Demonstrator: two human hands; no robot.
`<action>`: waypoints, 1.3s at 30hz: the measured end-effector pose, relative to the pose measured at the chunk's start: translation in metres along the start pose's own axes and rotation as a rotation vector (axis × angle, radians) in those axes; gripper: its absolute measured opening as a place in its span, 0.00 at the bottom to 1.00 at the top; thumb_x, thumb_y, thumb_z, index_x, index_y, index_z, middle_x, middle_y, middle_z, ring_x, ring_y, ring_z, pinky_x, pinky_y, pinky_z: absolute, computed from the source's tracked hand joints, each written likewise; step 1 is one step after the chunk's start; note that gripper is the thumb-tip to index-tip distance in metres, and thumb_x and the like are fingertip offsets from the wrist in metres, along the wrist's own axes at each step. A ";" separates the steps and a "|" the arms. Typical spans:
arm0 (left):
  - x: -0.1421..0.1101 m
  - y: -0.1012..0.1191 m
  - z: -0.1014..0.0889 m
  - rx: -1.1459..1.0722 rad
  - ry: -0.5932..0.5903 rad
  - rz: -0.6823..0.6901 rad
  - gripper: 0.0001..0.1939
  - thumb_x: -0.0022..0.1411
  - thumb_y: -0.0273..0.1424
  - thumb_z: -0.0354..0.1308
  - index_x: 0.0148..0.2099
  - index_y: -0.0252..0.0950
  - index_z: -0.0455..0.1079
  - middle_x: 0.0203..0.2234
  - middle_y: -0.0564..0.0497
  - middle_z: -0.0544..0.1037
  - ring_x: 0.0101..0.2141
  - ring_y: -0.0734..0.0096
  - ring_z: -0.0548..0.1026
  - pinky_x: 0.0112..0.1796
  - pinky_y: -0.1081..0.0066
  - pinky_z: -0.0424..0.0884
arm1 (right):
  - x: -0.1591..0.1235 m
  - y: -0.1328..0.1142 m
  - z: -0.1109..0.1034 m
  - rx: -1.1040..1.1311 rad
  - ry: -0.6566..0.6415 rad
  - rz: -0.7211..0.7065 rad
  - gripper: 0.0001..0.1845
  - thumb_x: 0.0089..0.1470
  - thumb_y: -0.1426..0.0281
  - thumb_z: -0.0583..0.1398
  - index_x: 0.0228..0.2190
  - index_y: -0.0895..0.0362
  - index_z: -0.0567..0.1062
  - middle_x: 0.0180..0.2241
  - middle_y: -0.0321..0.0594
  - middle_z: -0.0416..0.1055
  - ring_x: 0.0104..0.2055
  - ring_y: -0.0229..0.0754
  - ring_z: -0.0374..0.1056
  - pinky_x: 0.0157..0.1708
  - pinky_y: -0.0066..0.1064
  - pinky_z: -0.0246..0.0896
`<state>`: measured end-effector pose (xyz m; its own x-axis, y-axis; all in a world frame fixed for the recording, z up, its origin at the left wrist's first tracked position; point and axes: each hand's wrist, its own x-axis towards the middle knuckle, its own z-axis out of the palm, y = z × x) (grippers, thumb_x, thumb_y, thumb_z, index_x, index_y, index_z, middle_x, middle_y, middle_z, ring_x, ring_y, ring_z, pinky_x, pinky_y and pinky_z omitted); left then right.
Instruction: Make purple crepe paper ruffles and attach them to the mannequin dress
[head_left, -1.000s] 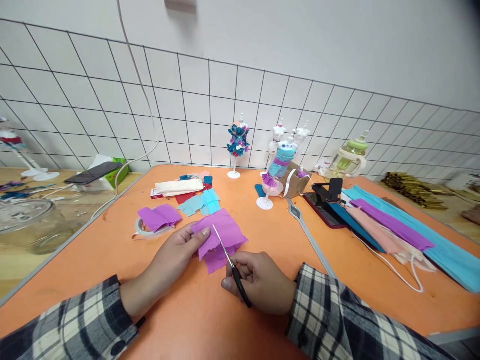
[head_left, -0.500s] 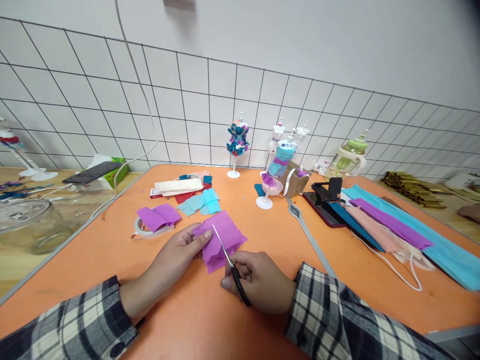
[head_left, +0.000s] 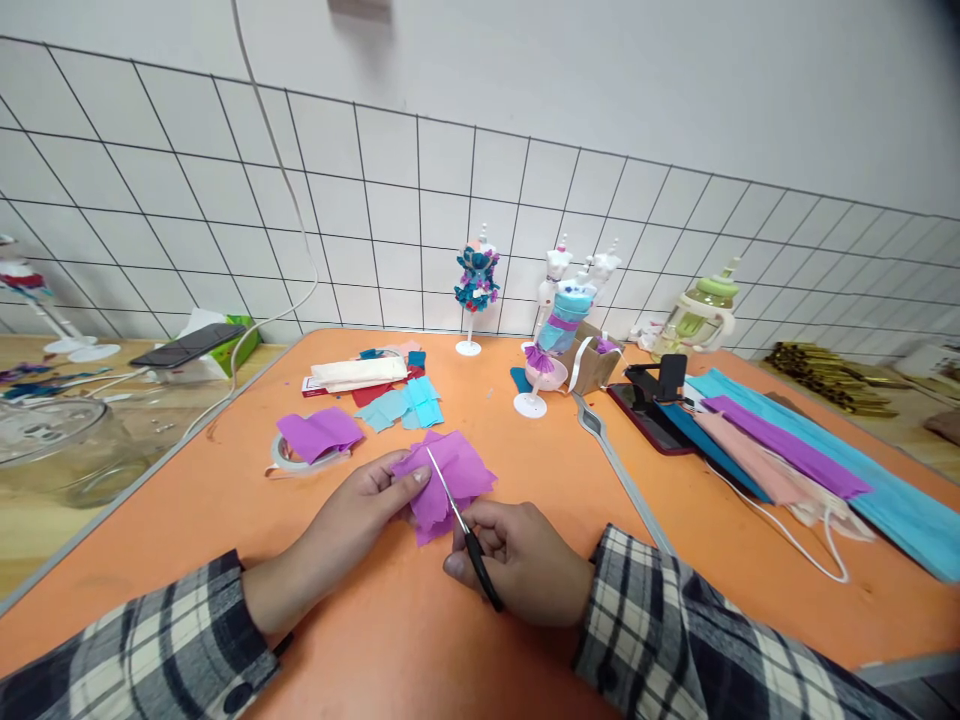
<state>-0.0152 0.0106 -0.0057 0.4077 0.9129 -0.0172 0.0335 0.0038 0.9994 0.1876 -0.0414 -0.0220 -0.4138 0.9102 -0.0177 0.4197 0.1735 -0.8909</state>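
Note:
Between thumb and fingers, my left hand (head_left: 385,492) pinches a stack of purple crepe paper (head_left: 463,468) by its left edge. The sheets are fanned unevenly, with ragged lower edges. My right hand (head_left: 517,560) grips black-handled scissors (head_left: 480,570), fingers curled round the handles. The scissors' blades look closed and lie across the front of the paper, tip pointing up and left near my left thumb. A separate purple paper piece (head_left: 319,433) rests on a roll of tape (head_left: 281,462) to the left.
Light-blue paper squares (head_left: 422,402) lie beyond my hands, near a cream packet (head_left: 360,373). Small dress-form stands (head_left: 477,285) are at the back, one tilted (head_left: 566,325). A phone (head_left: 649,420), folded coloured paper (head_left: 787,445) and a green-lidded bottle (head_left: 701,315) are on the right.
The purple sheets in my left hand have shifted, and the top piece now lies at a different angle from those beneath. The scissors stay nearly in place.

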 end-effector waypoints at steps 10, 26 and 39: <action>-0.001 0.002 0.001 -0.046 0.024 -0.053 0.16 0.61 0.45 0.58 0.32 0.36 0.71 0.26 0.52 0.76 0.30 0.65 0.73 0.35 0.68 0.68 | -0.001 -0.001 0.000 -0.016 -0.008 -0.010 0.08 0.52 0.64 0.63 0.30 0.55 0.70 0.17 0.26 0.56 0.19 0.31 0.51 0.18 0.24 0.43; -0.001 0.004 0.002 0.032 -0.053 -0.023 0.17 0.62 0.45 0.57 0.32 0.36 0.71 0.28 0.51 0.76 0.32 0.65 0.70 0.38 0.68 0.66 | -0.001 -0.004 -0.001 0.026 -0.020 0.010 0.11 0.53 0.62 0.63 0.29 0.55 0.69 0.18 0.26 0.58 0.20 0.31 0.52 0.20 0.24 0.44; -0.001 0.006 0.006 0.138 -0.032 0.041 0.19 0.61 0.47 0.56 0.27 0.38 0.70 0.24 0.53 0.73 0.31 0.64 0.70 0.38 0.68 0.68 | -0.001 -0.007 -0.002 -0.047 -0.008 -0.007 0.10 0.51 0.63 0.63 0.28 0.55 0.69 0.18 0.26 0.55 0.20 0.31 0.51 0.19 0.24 0.43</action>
<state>-0.0105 0.0071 -0.0002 0.4398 0.8979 0.0207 0.1407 -0.0916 0.9858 0.1862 -0.0431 -0.0147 -0.4229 0.9060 -0.0154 0.4544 0.1974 -0.8687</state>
